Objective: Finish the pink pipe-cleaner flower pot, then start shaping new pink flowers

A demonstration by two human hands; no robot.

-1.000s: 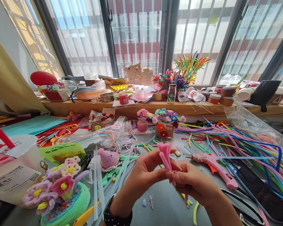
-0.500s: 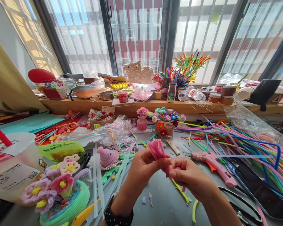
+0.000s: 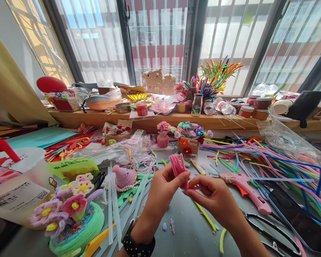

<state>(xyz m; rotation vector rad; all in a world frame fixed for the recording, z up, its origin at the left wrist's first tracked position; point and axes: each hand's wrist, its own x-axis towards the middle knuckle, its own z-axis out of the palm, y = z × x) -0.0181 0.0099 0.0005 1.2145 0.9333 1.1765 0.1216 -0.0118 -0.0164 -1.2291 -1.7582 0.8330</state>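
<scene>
My left hand (image 3: 163,189) is closed around a looped bundle of pink pipe cleaners (image 3: 178,165), which rises above the fingers. At the bundle's lower end, my right hand (image 3: 210,194) pinches a pink strand between thumb and fingers, close to the left fingertips. How the strand joins the bundle is partly hidden by the fingers. Under the hands, a yellow pipe cleaner piece (image 3: 206,216) lies on the grey tabletop (image 3: 187,235). A pink glue gun (image 3: 253,194) rests just right of my right hand, with black-handled scissors (image 3: 273,232) nearer me.
At left stand a drink cup (image 3: 21,189) and a green pot (image 3: 81,228) with fuzzy flowers. Clear glue sticks (image 3: 111,207) lie beside a pink crocheted figure (image 3: 124,176). A phone (image 3: 291,210) and heaped pipe cleaners (image 3: 283,160) fill the right. Jars crowd the windowsill (image 3: 160,121).
The bundle has turned more upright in my left hand. My right hand's fingers have shifted and straightened around the pink strand at its base. The whole view has moved slightly.
</scene>
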